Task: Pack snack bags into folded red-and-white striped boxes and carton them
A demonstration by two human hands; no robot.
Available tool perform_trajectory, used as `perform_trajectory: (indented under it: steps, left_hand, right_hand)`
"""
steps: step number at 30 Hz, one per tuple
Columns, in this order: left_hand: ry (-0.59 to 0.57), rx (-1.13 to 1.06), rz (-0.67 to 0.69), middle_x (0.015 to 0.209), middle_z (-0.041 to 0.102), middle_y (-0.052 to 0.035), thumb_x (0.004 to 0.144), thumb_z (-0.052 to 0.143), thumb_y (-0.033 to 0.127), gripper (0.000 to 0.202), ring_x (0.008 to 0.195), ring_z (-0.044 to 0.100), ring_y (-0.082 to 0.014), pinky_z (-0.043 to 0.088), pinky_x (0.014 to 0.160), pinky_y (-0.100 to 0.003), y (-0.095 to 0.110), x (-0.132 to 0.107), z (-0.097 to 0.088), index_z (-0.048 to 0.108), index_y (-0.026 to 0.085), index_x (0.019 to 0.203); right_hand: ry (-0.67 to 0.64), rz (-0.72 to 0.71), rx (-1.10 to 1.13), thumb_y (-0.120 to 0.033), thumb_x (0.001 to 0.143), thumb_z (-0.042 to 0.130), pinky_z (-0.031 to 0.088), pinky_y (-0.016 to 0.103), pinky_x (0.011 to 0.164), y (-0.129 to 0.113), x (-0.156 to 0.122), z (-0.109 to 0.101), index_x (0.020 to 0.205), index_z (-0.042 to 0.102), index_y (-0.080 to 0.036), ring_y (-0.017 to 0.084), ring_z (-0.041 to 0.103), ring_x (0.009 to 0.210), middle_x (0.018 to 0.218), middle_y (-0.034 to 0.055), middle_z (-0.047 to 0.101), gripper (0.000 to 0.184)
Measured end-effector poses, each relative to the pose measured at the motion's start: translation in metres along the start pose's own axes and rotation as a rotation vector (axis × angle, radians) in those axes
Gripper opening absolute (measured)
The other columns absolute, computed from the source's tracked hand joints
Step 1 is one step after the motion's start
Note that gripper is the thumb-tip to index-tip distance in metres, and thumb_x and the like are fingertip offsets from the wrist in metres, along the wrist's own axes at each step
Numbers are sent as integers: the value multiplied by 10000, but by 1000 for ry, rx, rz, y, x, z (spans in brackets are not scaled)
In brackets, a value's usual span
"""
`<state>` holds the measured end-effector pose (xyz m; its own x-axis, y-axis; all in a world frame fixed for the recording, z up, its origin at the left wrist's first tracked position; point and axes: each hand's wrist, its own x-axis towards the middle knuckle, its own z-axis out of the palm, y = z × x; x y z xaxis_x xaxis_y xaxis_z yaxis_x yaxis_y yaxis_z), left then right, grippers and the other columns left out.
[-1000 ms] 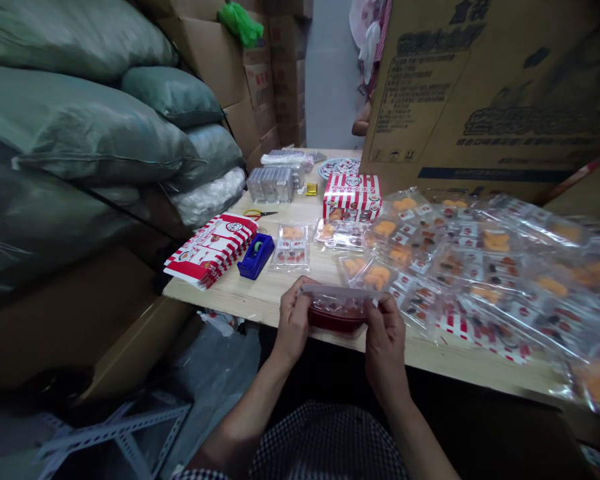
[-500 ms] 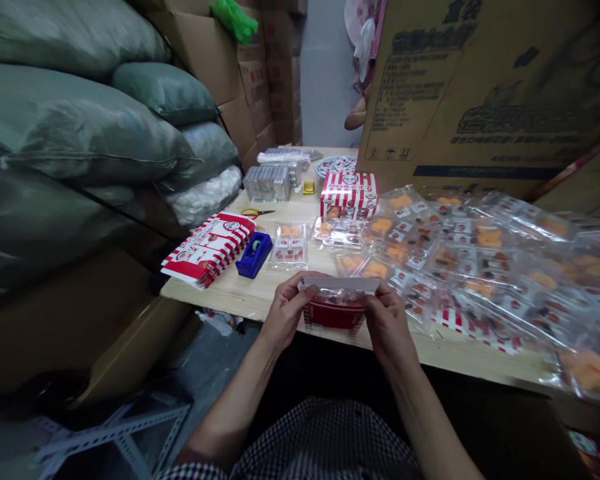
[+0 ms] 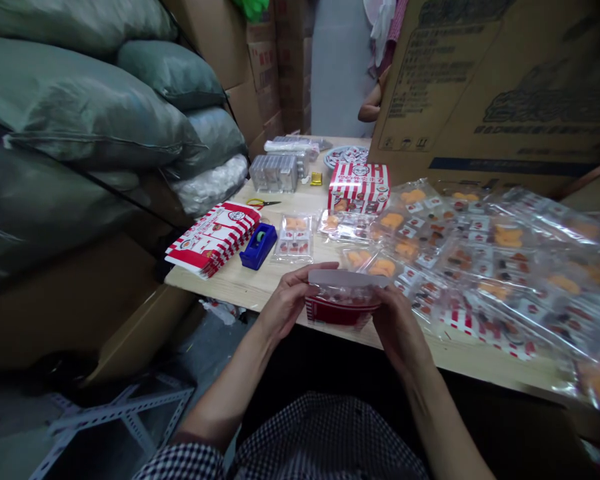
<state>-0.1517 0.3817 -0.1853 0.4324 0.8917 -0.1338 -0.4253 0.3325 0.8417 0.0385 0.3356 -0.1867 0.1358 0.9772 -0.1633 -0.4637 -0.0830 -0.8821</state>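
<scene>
Both my hands grip a clear plastic packet (image 3: 343, 310) over the table's near edge, with a white strip along its top and red-and-white packaging inside. My left hand (image 3: 287, 300) holds its left side, and my right hand (image 3: 397, 320) holds its right side. Beyond them, a small sealed bag of orange and red sweets (image 3: 293, 238) lies on the wooden table (image 3: 230, 283). Many similar bags (image 3: 495, 273) overlap to the right, close to my right hand.
A blue tape dispenser (image 3: 258, 246), yellow-handled scissors (image 3: 263, 203), flat red-striped cartons (image 3: 213, 238) and a striped box (image 3: 359, 188) stand on the table. Grey sacks (image 3: 80, 100) bank the left; a large cardboard carton (image 3: 500, 87) stands at the far right.
The packet has tilted in my hands, showing more of its white strip, and has risen slightly. My view has shifted a little, moving the table up in the frame.
</scene>
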Motion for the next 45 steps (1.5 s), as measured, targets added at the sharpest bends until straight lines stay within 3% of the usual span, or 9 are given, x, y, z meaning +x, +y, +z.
perform_trajectory:
  steps: [6,11,17,22,29,33,37,41,45]
  left_hand:
    - [-45,98,110,1277,710,-135,824,656,182,338,1185,661,-305,491,1007,-367,2,19,-5,777,140,1137]
    - [72,-28,48,1327,684,-124,880,695,285,415,1176,668,-280,503,1003,-366,-11,-4,9,693,194,1285]
    - [156,-143,-250,1198,746,-127,839,741,248,369,959,735,-210,545,858,-274,-73,-56,-2,736,149,1195]
    - [179,-111,-293,1139,768,-116,831,738,238,313,944,745,-221,547,864,-284,-109,-74,-24,768,150,1130]
    - [-34,190,-175,1216,737,-146,881,686,280,269,1173,678,-313,502,1027,-398,-92,-79,-45,789,153,1095]
    - [-178,372,-86,1270,712,-139,928,635,323,306,1220,654,-305,485,1062,-414,-81,-76,-44,769,174,1161]
    - [-156,591,-50,1264,717,-96,915,671,286,321,1170,688,-250,510,1048,-383,-83,-70,-36,735,226,1223]
    - [-104,606,-34,1231,734,-73,940,634,276,259,1147,701,-220,512,1057,-365,-92,-69,-38,763,237,1161]
    - [-194,599,-119,1271,713,-88,965,599,324,300,1204,670,-234,500,1067,-365,-84,-66,-46,744,216,1204]
  right_hand:
    - [-78,52,-39,-215,777,699,497,275,773,-11,23,-6,816,731,-213,175,673,794,792,-13,745,51]
    - [-130,120,-81,-326,890,692,521,275,770,-18,-3,-17,1088,736,-245,172,688,839,947,7,765,218]
    - [-26,400,10,-339,808,776,523,253,640,34,-57,-50,1059,757,-265,131,649,633,857,-15,768,262]
    - [-122,396,-32,-289,842,731,546,314,897,64,-67,-75,1084,771,-284,179,713,941,1130,17,764,245]
    - [-458,280,-216,-286,941,615,469,379,1067,47,-60,-81,1096,767,-263,221,635,1226,1281,58,705,219]
    - [-419,162,-369,-290,887,729,529,361,962,48,-58,-69,975,754,-265,200,685,1101,1151,42,742,95]
    - [-324,162,-453,-326,901,713,526,404,1003,62,-55,-68,1025,771,-302,205,706,1080,1119,28,771,139]
    - [-414,158,-520,-346,962,631,467,461,1106,68,-54,-79,1171,750,-355,221,660,1212,1263,26,731,241]
    - [-532,208,-556,-405,998,570,435,480,1143,55,-46,-82,1269,696,-363,228,622,1276,1355,27,678,301]
